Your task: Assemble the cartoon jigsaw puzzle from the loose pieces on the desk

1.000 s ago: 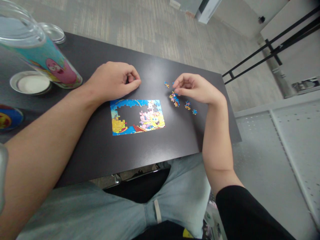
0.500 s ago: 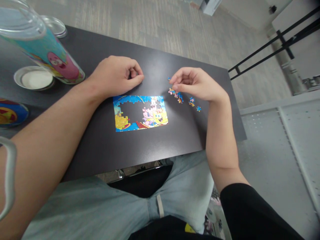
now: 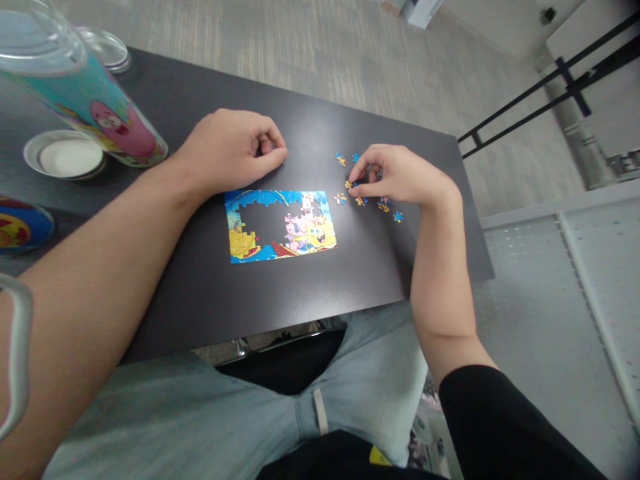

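A partly assembled jigsaw puzzle [image 3: 313,237] lies on the dark table, its frame joined around an open gap in the middle and left. Just above its upper left corner my left hand [image 3: 245,147] rests with fingers curled in, holding nothing that shows. To the right of the puzzle, my right hand [image 3: 395,173] pinches a small yellowish puzzle piece [image 3: 349,185] between thumb and fingertips, low over the table. Several loose pieces surround it: one puzzle piece [image 3: 341,199] near the puzzle's edge, another piece [image 3: 341,159] farther back, and a blue piece [image 3: 398,217] near the wrist. Some are partly hidden under the hand.
At the left stands a tall cartoon-printed canister [image 3: 125,130] with a clear top. Beside it are a round tin lid [image 3: 70,157], a clear lid [image 3: 107,50] and a blue can-like object [image 3: 23,223]. The table's [image 3: 370,280] near edge borders my lap.
My right hand has shifted slightly right and toward me, its fingertips now on a yellowish piece. Loose pieces by the puzzle sit apart from the cluster. My left hand stays put.
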`<action>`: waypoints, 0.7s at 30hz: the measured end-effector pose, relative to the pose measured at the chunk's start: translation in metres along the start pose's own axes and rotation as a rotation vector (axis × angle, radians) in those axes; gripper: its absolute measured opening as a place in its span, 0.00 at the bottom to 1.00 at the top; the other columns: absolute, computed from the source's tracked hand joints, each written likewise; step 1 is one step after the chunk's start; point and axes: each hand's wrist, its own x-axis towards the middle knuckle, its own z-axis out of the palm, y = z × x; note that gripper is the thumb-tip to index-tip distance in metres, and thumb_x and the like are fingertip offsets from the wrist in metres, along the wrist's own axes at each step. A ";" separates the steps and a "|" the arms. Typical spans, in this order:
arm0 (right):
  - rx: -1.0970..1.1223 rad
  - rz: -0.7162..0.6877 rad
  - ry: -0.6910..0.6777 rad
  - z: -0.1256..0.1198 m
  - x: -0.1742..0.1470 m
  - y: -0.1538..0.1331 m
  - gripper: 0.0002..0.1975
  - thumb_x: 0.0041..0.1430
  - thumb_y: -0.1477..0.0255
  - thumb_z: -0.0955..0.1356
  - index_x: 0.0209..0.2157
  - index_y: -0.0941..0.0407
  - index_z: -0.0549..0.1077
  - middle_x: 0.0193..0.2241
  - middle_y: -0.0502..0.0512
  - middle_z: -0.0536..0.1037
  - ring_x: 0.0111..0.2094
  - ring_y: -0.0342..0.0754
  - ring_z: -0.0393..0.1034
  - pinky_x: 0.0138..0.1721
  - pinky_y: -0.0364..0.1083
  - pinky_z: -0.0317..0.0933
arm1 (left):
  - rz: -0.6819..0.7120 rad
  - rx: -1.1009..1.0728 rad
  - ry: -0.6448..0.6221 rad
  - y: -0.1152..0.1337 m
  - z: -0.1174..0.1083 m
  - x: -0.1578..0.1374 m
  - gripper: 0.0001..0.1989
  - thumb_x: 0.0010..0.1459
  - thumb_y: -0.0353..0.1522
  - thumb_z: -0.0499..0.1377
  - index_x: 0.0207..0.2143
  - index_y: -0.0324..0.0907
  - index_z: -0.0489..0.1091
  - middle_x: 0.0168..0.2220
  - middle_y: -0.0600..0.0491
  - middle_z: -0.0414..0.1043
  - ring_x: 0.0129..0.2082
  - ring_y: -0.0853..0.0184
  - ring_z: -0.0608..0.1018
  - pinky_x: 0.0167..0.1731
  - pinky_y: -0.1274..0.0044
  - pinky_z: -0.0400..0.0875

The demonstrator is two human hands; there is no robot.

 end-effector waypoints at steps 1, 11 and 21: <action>-0.006 -0.014 -0.013 0.001 0.000 -0.001 0.13 0.62 0.60 0.90 0.40 0.46 0.89 0.46 0.57 0.93 0.43 0.61 0.84 0.50 0.62 0.81 | -0.003 0.004 0.001 0.000 0.000 0.000 0.12 0.75 0.36 0.68 0.51 0.41 0.92 0.42 0.50 0.90 0.33 0.63 0.79 0.39 0.71 0.67; 0.052 -0.039 -0.073 0.005 -0.002 -0.010 0.13 0.62 0.66 0.87 0.45 0.46 0.86 0.42 0.51 0.92 0.43 0.57 0.84 0.51 0.57 0.79 | -0.028 0.003 -0.020 0.002 -0.002 -0.001 0.15 0.75 0.38 0.67 0.53 0.42 0.92 0.46 0.48 0.92 0.37 0.60 0.83 0.42 0.69 0.71; -0.087 -0.028 -0.004 0.002 -0.002 -0.010 0.10 0.63 0.71 0.86 0.34 0.46 0.87 0.39 0.56 0.89 0.45 0.64 0.86 0.56 0.63 0.81 | -0.025 -0.008 -0.028 0.001 -0.002 -0.002 0.15 0.75 0.39 0.66 0.52 0.44 0.91 0.46 0.48 0.92 0.39 0.58 0.85 0.43 0.68 0.73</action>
